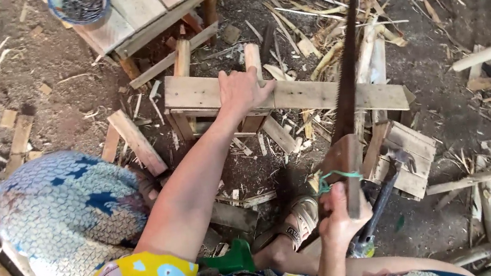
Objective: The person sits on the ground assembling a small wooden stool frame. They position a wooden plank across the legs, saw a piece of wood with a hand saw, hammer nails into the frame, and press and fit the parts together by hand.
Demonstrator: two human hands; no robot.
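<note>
The saw [346,79] has a long, dark, toothed blade and a wooden handle tied with a green cord [334,178]; it stands nearly upright, its blade crossing a pale plank [316,93]. The right hand [340,211] is closed around the handle. The left hand [241,90] presses flat on the plank, fingers spread, well apart from the right. A hammer [387,188] lies just beside the saw handle.

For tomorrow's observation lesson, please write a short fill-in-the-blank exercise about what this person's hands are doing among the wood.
1. The left hand presses down on a wooden ____.
2. The right hand grips the handle of a ____.
3. The bowl of nails sits on a ____ pallet.
4. A hammer lies on the ground by the ____ hand.

Missing words: plank; saw; wooden; right
</note>
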